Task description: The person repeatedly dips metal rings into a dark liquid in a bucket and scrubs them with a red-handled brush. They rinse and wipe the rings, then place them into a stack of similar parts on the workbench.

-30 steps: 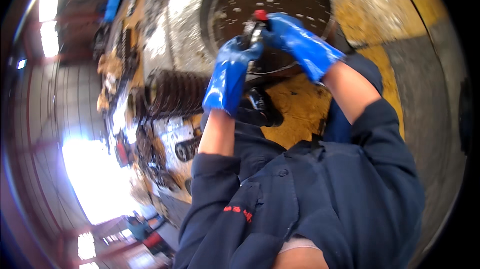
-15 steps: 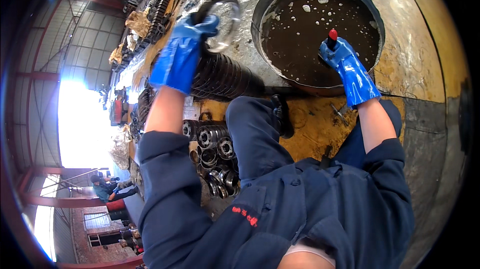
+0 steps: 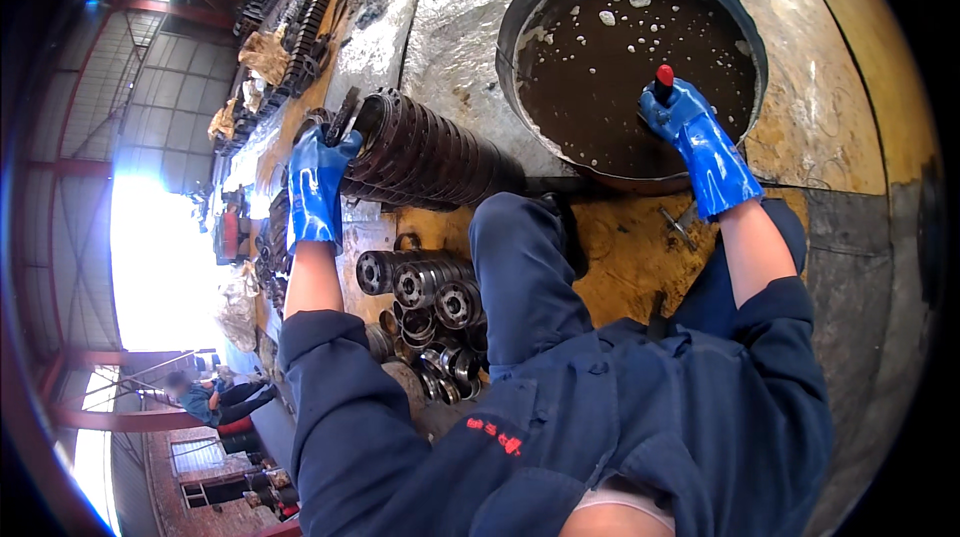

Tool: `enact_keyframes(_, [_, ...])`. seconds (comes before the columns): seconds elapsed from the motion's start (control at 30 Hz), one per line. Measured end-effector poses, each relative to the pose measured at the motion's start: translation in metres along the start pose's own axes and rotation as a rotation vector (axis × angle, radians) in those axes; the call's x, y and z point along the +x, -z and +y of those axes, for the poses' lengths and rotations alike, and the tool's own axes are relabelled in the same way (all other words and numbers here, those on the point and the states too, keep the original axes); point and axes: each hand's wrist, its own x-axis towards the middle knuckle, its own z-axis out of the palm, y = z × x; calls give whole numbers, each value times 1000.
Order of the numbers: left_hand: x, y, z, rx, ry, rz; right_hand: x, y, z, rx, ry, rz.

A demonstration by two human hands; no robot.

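Observation:
My left hand [image 3: 318, 182], in a long blue rubber glove, is closed round a dark metal ring [image 3: 343, 117], seen nearly edge-on. It is at the left end of a row of large dark metal rings [image 3: 440, 152] lying on their sides; whether the held ring touches the row I cannot tell. My right hand [image 3: 690, 137], gloved alike, grips a dark handle with a red end [image 3: 665, 75]; the rest of that tool is hidden. This hand is over the near right part of a round metal tub [image 3: 512, 27] holding dark liquid with pale foam flecks.
Several smaller metal rings and hubs [image 3: 440, 287] are piled left of my knee. A small metal tool [image 3: 680, 227] lies on the stained floor below the tub. Metal parts [image 3: 305, 37] line the far left, and another person [image 3: 200, 397] is in the distance.
My left hand has carried the metal ring leftward and nearer to me, to the left end of the ring row. My right hand has hardly moved.

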Motion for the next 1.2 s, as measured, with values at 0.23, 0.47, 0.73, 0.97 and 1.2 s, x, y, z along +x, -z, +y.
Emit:
enact_keyframes(0.23, [-23, -62, -11, 290, -101, 270, -6, 0, -11, 177, -98, -42])
enact_keyframes(0.47, [-31, -100, -13, 162, -309, 503, -11, 0, -13, -30, 48, 94])
enact_keyframes(0.73, [-17, -92, -23, -63, -200, 199, -16, 7, -39, -246, -23, -48])
enact_keyframes(0.97, [-6, -88, -22, -38, -108, 93, -13, -1, -23, -264, 61, 23])
enact_keyframes(1.2, [3, -83, -19, -5, -171, 63, -17, -6, -38, -214, 9, -19])
